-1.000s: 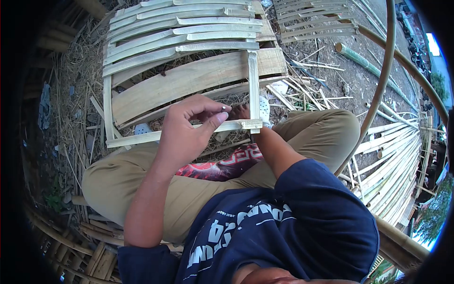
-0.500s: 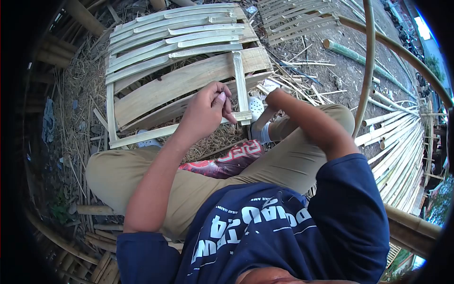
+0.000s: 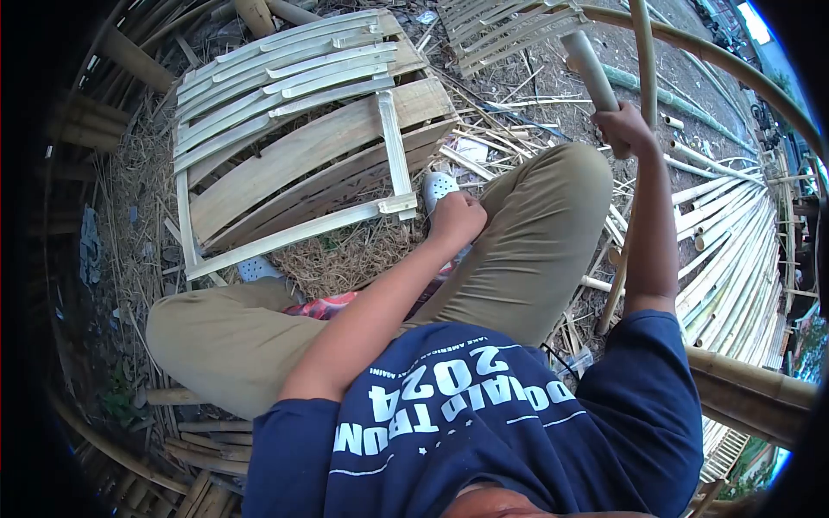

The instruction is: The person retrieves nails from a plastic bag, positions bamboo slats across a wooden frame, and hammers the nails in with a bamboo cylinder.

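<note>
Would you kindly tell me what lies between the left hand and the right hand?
In the head view, mainly the bent, khaki-clad right knee lies between the left hand and the right hand.

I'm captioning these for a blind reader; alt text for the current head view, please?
A person's right hand holds up a thick stick, while the left hand, fingers curled, is beside the near corner of a slatted frame lying over planks.

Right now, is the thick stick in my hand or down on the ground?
In hand: your right hand is wrapped around the thick stick, with its two ends showing beyond the grip.
</note>
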The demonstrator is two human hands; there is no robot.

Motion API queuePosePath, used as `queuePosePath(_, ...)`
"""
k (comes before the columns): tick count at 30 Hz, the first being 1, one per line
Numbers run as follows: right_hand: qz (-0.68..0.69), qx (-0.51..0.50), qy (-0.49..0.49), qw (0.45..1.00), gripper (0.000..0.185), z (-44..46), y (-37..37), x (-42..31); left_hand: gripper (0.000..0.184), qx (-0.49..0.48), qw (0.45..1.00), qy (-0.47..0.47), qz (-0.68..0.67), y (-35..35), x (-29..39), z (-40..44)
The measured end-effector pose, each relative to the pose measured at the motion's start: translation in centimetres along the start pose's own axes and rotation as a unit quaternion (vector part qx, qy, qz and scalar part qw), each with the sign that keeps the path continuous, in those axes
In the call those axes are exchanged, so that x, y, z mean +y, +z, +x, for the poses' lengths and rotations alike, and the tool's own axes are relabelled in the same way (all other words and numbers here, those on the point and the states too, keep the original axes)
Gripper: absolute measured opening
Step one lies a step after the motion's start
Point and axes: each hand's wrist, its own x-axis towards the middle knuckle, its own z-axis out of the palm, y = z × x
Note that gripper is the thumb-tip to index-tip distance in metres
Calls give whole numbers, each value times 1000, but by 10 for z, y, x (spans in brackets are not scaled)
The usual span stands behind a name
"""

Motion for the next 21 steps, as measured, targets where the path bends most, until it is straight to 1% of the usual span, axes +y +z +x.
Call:
queuePosePath(2,18,7,64,998,48,40,26,75,27,-28,997,-52,44,25,-41,32)
queuePosePath(3,65,-4,81,995,51,34,48,89,27,-43,994,-78,66,36,-63,46)
queuePosePath(5,138,-24,119,983,55,23,98,118,27,-2,985,-153,85,65,-120,72)
queuePosePath(7,168,-41,156,973,55,16,142,138,30,19,972,-213,97,81,-149,89)
queuePosePath(10,162,-53,200,965,55,10,190,163,29,-144,970,-188,57,69,-148,95)
queuePosePath(13,139,-59,224,963,55,7,220,179,26,-152,968,-196,29,83,-164,105)
queuePosePath(16,111,-65,238,963,55,3,242,191,21,-145,974,-162,63,84,-176,107)
queuePosePath(19,86,-68,245,963,55,1,254,197,12,-81,985,-121,92,90,-182,103)
queuePosePath(21,75,-70,249,963,55,0,259,201,16,-80,983,-118,112,90,-182,100)
